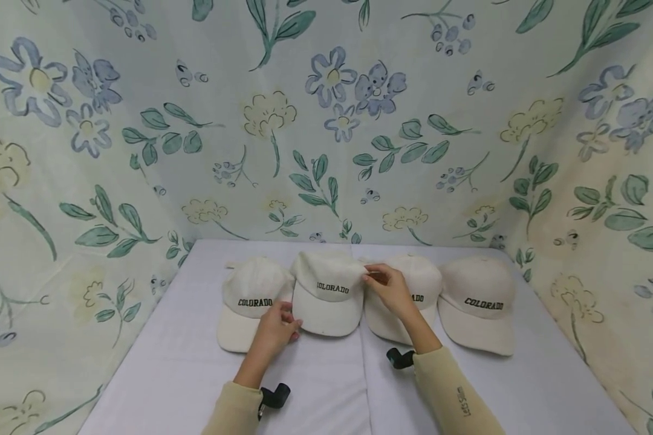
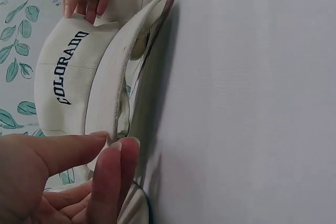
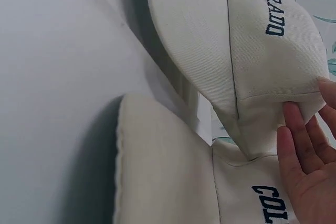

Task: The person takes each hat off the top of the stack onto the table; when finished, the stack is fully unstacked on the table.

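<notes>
An off-white baseball cap (image 1: 326,311) with dark COLORADO lettering is between both hands, second from the left in a row of similar caps. My left hand (image 1: 276,331) pinches the left edge of its brim (image 2: 100,98) between thumb and fingertips. On the other side, my right hand (image 1: 389,289) grips the crown (image 3: 281,61), thumb on the outside and fingers against its lower side. In the left wrist view the brim is tilted, its front edge raised off the white cloth. The right forearm partly covers the cap behind it.
To the left lies another COLORADO cap (image 1: 242,329), partly behind the left hand. Two more, a cream cap (image 1: 424,272) and a slightly darker beige cap (image 1: 476,329), sit on the right. White cloth (image 1: 326,386) covers the table; floral curtains (image 1: 326,169) hang behind and at both sides.
</notes>
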A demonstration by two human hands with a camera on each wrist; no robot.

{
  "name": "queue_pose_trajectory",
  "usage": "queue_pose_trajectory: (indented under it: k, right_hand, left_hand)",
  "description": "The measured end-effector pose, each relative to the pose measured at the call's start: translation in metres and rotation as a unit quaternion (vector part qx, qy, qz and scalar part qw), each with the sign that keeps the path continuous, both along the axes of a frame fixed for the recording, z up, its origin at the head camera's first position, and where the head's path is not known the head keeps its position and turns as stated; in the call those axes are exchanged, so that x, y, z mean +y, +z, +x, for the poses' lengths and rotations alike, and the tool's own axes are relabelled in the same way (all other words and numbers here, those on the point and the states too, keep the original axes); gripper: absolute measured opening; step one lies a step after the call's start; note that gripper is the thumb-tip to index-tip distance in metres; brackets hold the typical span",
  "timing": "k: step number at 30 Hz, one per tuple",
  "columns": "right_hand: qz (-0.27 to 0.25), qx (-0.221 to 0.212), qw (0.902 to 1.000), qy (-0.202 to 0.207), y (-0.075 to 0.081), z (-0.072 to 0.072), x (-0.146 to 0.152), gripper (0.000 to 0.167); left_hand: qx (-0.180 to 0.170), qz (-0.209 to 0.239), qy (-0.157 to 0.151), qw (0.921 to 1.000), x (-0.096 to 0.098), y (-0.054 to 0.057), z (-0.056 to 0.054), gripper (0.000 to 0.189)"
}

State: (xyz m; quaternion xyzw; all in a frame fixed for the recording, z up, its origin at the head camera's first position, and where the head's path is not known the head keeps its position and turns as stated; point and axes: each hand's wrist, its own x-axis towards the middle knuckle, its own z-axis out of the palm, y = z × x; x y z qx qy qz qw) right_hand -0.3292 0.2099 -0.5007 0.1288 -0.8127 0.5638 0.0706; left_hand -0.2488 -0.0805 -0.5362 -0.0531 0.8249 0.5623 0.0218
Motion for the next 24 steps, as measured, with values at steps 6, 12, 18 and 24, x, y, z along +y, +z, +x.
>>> queue_pose_trajectory:
  k: [6,12,18,24]
  right_hand:
    - [0.0,0.006,1.0,0.003,0.008,0.007,0.001,0.03]
    - [0.003,0.002,1.0,-0.007,-0.001,0.001,0.003,0.029]
    - [0.022,0.0,0.9996,-0.015,-0.003,0.0,0.002,0.03]
    - [0.035,-0.014,0.9992,-0.017,-0.005,0.0,0.003,0.031]
  left_hand:
    - [-0.006,-0.026,-0.008,0.9996,0.002,-0.001,-0.003,0.047]
    - [0.004,-0.052,-0.023,0.9984,0.004,-0.001,-0.005,0.045]
    - [0.001,-0.087,-0.032,0.9957,0.004,-0.001,-0.005,0.043]
    - [0.0,-0.101,-0.043,0.9939,0.003,-0.001,-0.004,0.039]
